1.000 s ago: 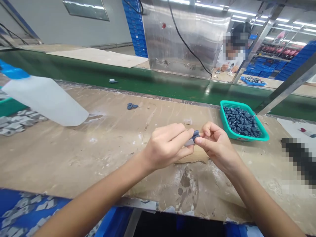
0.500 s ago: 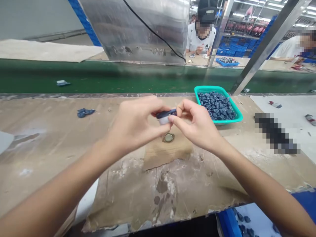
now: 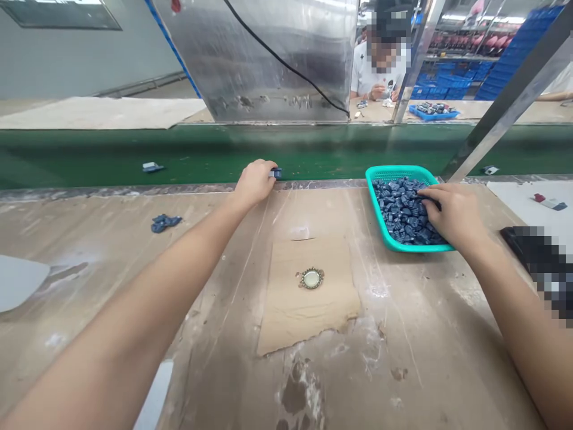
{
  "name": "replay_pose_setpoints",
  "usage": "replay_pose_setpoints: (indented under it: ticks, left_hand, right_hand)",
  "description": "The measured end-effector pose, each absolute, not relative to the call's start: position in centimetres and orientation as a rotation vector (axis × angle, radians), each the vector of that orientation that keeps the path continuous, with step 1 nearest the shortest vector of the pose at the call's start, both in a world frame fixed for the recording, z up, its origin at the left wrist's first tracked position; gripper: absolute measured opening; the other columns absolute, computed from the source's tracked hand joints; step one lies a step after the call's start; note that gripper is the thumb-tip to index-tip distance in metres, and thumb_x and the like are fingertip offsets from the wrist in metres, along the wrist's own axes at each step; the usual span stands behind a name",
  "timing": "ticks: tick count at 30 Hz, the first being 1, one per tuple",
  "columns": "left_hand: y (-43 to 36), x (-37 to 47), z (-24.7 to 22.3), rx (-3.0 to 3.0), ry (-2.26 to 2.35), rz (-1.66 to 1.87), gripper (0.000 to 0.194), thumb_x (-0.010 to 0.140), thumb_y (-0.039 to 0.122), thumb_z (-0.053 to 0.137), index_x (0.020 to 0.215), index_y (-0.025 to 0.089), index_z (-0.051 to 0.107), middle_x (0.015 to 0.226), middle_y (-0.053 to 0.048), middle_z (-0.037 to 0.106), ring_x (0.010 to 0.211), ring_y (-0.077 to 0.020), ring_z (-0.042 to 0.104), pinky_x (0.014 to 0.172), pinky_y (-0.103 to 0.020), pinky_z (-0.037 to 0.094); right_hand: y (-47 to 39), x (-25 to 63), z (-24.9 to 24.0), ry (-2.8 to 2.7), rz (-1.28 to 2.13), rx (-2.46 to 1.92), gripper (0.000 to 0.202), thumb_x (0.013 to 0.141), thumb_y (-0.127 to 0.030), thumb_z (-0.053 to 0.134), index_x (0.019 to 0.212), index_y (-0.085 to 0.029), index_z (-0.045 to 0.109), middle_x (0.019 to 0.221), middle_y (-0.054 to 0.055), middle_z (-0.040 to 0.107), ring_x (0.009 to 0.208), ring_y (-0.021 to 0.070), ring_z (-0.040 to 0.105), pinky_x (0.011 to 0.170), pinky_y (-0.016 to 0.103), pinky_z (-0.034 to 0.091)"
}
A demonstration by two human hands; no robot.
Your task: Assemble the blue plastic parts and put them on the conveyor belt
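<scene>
1. Two bare hands in view; clock directions taken from the brown paper sheet (image 3: 308,322), 12 being away from the wearer.
2. Left hand (image 3: 256,182), 11 o'clock: fingers closed on a small grey-blue piece (image 3: 276,173) at the near edge of the green strip (image 3: 313,161). Contact with the strip: cannot tell.
3. Right hand (image 3: 456,212), 2 o'clock: fingertips among dark-blue pieces (image 3: 405,209) in the turquoise basket (image 3: 388,242), thumb and fingers narrowly spaced. Whether one is pinched: cannot tell.
4. On the sheet: oval ornament (image 3: 312,278) with beaded rim, lying flat, untouched.
5. Toward 10 o'clock: dark-blue clump (image 3: 165,223) on the bench; farther out, a white-and-blue piece (image 3: 153,167) on the strip.
6. Toward 1 o'clock, beyond the strip: a person (image 3: 380,74) with small items in both hands.
7. Stage (judgement): one two-coloured piece looks complete, lying loose; the held one is unreleased. Basket stock remains plentiful, so much appears left. Total and finished count: not determinable.
</scene>
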State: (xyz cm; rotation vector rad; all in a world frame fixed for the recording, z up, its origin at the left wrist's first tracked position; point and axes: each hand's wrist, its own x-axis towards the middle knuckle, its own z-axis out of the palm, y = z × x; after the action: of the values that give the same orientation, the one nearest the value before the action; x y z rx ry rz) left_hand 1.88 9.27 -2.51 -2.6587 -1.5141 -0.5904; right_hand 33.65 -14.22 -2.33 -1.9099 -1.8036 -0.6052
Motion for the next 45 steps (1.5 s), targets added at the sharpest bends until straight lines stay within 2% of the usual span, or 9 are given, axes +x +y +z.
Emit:
replay_pose_setpoints:
  ticks: [13, 18, 21, 25, 30, 33, 36, 40, 45]
  left_hand:
    - [10.6, 3.6, -5.9, -2.437, -1.844, -1.092, 0.065, 0.068, 0.009, 0.050, 0.130, 0.017, 0.032, 0.133, -0.016, 0.028, 0.122, -0.0339, 0.032, 0.100, -0.048, 0.031]
    - [11.7, 3.1, -5.8, -2.245, -2.102, -1.363, 0.064, 0.071, 0.011, 0.049, 0.131, 0.015, 0.027, 0.128, -0.017, 0.035, 0.121, -0.0284, 0.037, 0.101, -0.043, 0.032]
    - [12.8, 1.1, -5.6, -2.167, -2.075, -1.379, 0.064, 0.073, 0.013, 0.048, 0.132, 0.013, 0.024, 0.133, -0.017, 0.030, 0.126, -0.0266, 0.030, 0.105, -0.041, 0.026]
    - [14.1, -4.3, -4.8, -2.060, -2.033, -1.253, 0.067, 0.072, 0.018, 0.053, 0.134, 0.018, 0.025, 0.143, -0.016, 0.015, 0.132, -0.0343, 0.012, 0.105, -0.052, 0.017]
    - [16.9, -9.7, -4.7, -2.029, -2.034, -1.663, 0.061, 0.060, 0.045, 0.066, 0.115, 0.027, 0.047, 0.144, -0.006, 0.019, 0.127, -0.0477, 0.001, 0.091, -0.072, 0.005]
    - [18.2, -9.8, -4.3, -2.036, -2.380, -1.371, 0.045, 0.059, 0.054, 0.061, 0.093, 0.026, 0.056, 0.141, -0.001, 0.026, 0.124, -0.0511, 0.013, 0.090, -0.071, 0.004]
    - [17.2, -8.8, -2.6, -2.066, -2.522, -0.836, 0.054, 0.069, 0.059, 0.044, 0.107, 0.021, 0.052, 0.140, -0.011, 0.024, 0.121, -0.0444, 0.026, 0.094, -0.063, 0.015]
    - [14.5, -7.1, -0.2, -2.025, -2.641, -0.412, 0.072, 0.076, 0.057, 0.034, 0.130, 0.009, 0.033, 0.140, -0.023, 0.013, 0.126, -0.0407, 0.016, 0.097, -0.051, 0.021]
    - [13.8, -6.6, 0.1, -2.008, -2.420, -0.577, 0.062, 0.082, 0.053, 0.025, 0.133, 0.017, 0.026, 0.144, -0.017, -0.006, 0.131, -0.0374, 0.002, 0.099, -0.052, 0.017]
  right_hand:
    - [-15.5, 31.4, -0.8, -1.607, -0.751, -1.784, 0.017, 0.074, -0.018, 0.046, 0.079, -0.019, 0.062, 0.080, 0.007, 0.056, 0.072, 0.0222, 0.057, 0.067, 0.035, 0.048]
    - [-16.6, 31.3, -0.4, -1.556, -0.686, -1.897, 0.018, 0.082, -0.020, 0.044, 0.090, -0.024, 0.060, 0.092, 0.010, 0.056, 0.096, 0.0318, 0.054, 0.085, 0.041, 0.044]
    - [-16.9, 31.8, -0.7, -1.557, -0.618, -1.921, 0.024, 0.084, -0.020, 0.041, 0.099, -0.030, 0.057, 0.097, 0.008, 0.055, 0.102, 0.0324, 0.051, 0.091, 0.042, 0.040]
    - [-16.5, 32.8, -1.3, -1.623, -0.714, -1.876, 0.033, 0.080, -0.017, 0.042, 0.104, -0.036, 0.053, 0.098, 0.006, 0.056, 0.095, 0.0332, 0.055, 0.081, 0.044, 0.045]
    - [-16.1, 33.0, -1.8, -1.588, -0.753, -1.777, 0.021, 0.079, -0.022, 0.045, 0.096, -0.023, 0.057, 0.099, 0.009, 0.058, 0.086, 0.0290, 0.059, 0.077, 0.044, 0.048]
    - [-15.9, 32.7, -2.0, -1.560, -0.698, -1.812, 0.021, 0.080, -0.019, 0.043, 0.094, -0.020, 0.058, 0.092, 0.008, 0.060, 0.086, 0.0249, 0.058, 0.076, 0.039, 0.048]
    - [-15.9, 32.3, -1.9, -1.509, -0.622, -1.831, 0.025, 0.079, -0.018, 0.043, 0.100, -0.018, 0.057, 0.088, 0.008, 0.060, 0.081, 0.0236, 0.058, 0.073, 0.038, 0.047]
    - [-16.0, 31.9, -1.5, -1.488, -0.503, -1.784, 0.026, 0.079, -0.016, 0.040, 0.097, -0.018, 0.059, 0.085, 0.007, 0.059, 0.074, 0.0213, 0.057, 0.070, 0.036, 0.047]
    - [-16.1, 31.6, -1.1, -1.522, -0.460, -1.774, 0.029, 0.079, -0.012, 0.037, 0.097, -0.019, 0.058, 0.081, 0.006, 0.058, 0.070, 0.0192, 0.056, 0.065, 0.032, 0.047]
